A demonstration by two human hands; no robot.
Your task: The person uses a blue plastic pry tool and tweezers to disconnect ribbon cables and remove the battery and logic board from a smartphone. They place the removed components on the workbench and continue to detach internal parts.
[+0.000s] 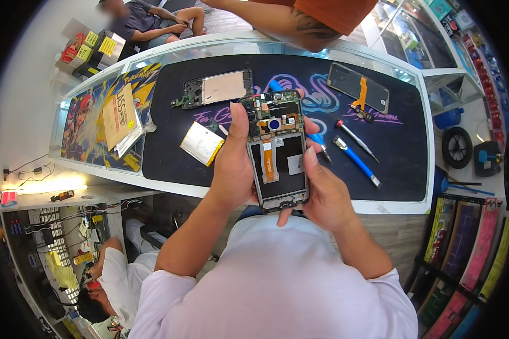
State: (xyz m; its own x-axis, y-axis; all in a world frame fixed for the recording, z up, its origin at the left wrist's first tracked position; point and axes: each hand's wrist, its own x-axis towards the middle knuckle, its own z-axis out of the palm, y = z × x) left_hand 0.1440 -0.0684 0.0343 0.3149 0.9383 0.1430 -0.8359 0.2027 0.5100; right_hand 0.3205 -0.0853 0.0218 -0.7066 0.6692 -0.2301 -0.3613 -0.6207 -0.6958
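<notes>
Between my two hands I hold an opened smartphone (pixel 277 161), its inner side facing up with circuit board, camera parts and an orange flex cable showing. My left hand (pixel 236 155) grips its left edge, thumb along the upper side. Around the right edge closes my right hand (pixel 325 186), a finger showing below the bottom end. Left of the phone lies a silver battery (pixel 201 143) on the black mat. Beyond it rests a detached phone frame (pixel 218 90). To the right are a red-capped screwdriver (pixel 356 138) and a blue-handled tool (pixel 357 162); another blue tool is partly hidden behind the phone.
A phone back cover (pixel 359 87) with an orange flex cable lies at the mat's far right. Paper envelopes (pixel 121 118) lie on a colourful mat at left. The white-edged glass counter (pixel 181 51) separates me from two people. Another person (pixel 119 277) works at lower left.
</notes>
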